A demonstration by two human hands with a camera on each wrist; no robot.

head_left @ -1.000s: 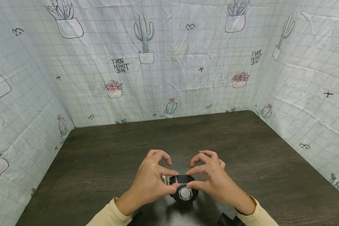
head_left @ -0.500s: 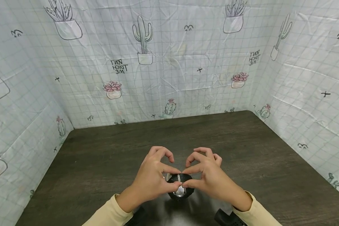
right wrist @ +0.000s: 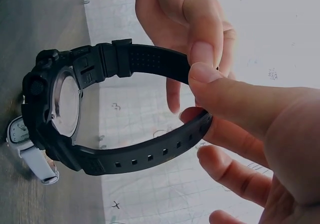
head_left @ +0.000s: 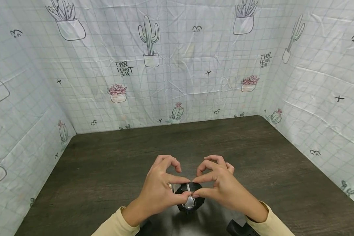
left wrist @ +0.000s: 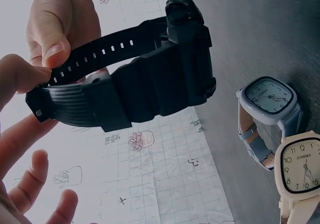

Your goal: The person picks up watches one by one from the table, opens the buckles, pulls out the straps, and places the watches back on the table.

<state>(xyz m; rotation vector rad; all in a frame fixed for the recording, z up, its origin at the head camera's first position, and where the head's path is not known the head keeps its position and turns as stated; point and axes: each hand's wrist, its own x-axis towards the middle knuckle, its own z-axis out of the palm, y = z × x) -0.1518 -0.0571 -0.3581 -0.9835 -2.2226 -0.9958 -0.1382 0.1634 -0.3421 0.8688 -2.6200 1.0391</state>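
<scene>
A black wristwatch (head_left: 190, 202) with a chunky case hangs between both hands above the table, its strap looped upward. My left hand (head_left: 160, 186) pinches the strap between thumb and index finger at the top of the loop. From the other side, my right hand (head_left: 222, 183) pinches the strap (right wrist: 150, 156) with thumb and index finger. The two thumbs and index fingers nearly meet there. Round metal back shows on the case (right wrist: 66, 101); holes line one strap half. Fingertips partly hide the strap ends and buckle, so whether they are joined I cannot tell.
On the dark wooden table (head_left: 129, 150) lie a blue-grey square-faced watch (left wrist: 270, 99) and a cream one (left wrist: 302, 169), close together. A pale watch (right wrist: 35, 159) lies behind the black one in the right wrist view. Printed cloth (head_left: 177, 85) walls the table's back and sides.
The hands have drawn closer together over the black watch, bringing the pinched strap parts nearer each other. The watch has shifted slightly left and turned a little.
</scene>
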